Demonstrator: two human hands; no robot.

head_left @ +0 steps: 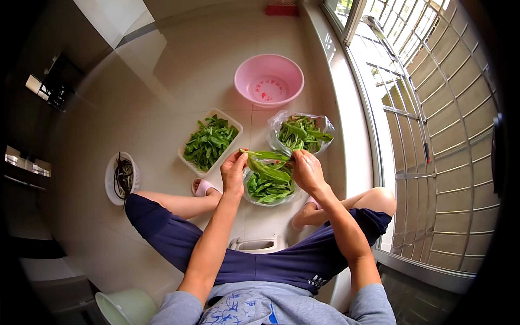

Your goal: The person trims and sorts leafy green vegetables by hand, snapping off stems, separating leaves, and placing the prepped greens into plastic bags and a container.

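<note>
A stalk of leafy greens (268, 169) is stretched between my two hands above a clear plastic bag (292, 198). My left hand (234, 172) pinches its pale stem end. At the other end, my right hand (307, 172) is closed around the leaves, its fingertips partly hidden. Loose leaves (268, 189) fill the bag below. A second plastic bag (275, 122), heaped with stemmy greens (300, 132), stands just beyond my right hand. Beyond my left hand, a white rectangular basket (238, 123) holds a pile of green leaves (210, 142).
A pink basin (269, 81) sits farther ahead on the tiled floor. To the left is a white oval basket (110, 181) with dark, thin strips (123, 174). A pale green bucket (127, 304) stands at lower left. The window ledge (355, 124) and metal bars run along the right.
</note>
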